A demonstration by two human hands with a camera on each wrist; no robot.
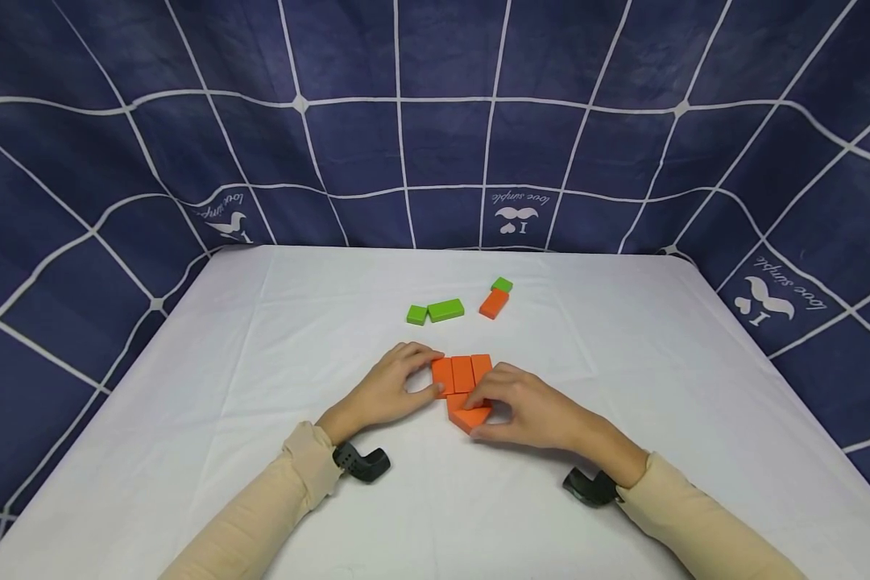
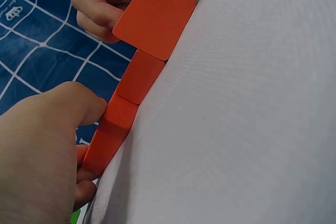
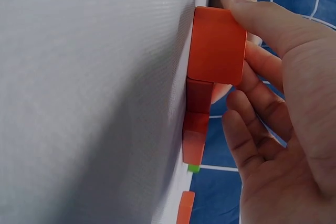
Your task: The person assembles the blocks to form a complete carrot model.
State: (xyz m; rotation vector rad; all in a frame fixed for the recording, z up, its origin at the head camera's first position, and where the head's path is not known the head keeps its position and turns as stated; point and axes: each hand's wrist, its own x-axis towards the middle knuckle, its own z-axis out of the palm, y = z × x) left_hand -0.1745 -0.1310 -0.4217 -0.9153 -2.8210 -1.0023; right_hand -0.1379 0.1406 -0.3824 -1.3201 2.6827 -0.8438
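Left hand [image 1: 387,383]: pinching rectangular orange block [image 1: 442,375]
Right hand [image 1: 532,409]: pinching square-faced orange block [image 3: 217,45]
Handling: likely light, rigid, favouring opposite-edge holds

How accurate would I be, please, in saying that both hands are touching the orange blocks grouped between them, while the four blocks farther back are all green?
Not quite: the head view shows one of those four is an orange block; the other three are green blocks. The left hand and right hand do touch the grouped orange blocks.
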